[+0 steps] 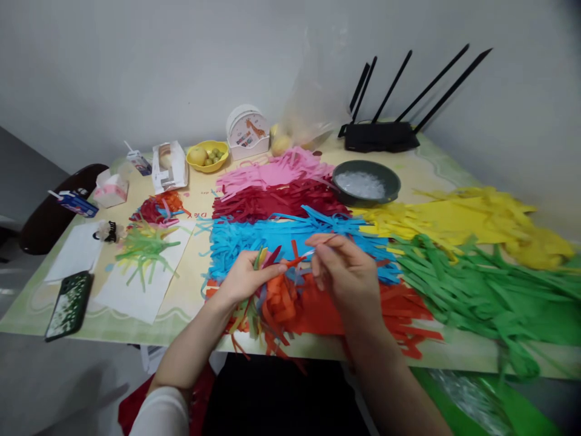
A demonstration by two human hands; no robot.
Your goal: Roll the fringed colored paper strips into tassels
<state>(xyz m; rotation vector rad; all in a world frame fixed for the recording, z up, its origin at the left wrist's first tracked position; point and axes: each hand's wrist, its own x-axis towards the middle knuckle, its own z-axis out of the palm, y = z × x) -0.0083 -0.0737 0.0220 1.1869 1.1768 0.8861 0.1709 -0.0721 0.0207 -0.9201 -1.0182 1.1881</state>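
My left hand is closed around a bundle of multicoloured strips, with orange, red, yellow and green ends hanging down. My right hand is raised just right of it, fingers pinched at the tip of an orange strip. Something thin and whitish shows at those fingertips, too small and blurred to name. Under both hands lie fringed orange sheets, with fringed blue sheets right behind them. Farther back come dark red fringed sheets and pink ones.
At right lie yellow and green fringed sheets. A dark bowl holds clear bits, before a black router. At left are finished-looking tassels, white paper, a phone and a yellow fruit bowl.
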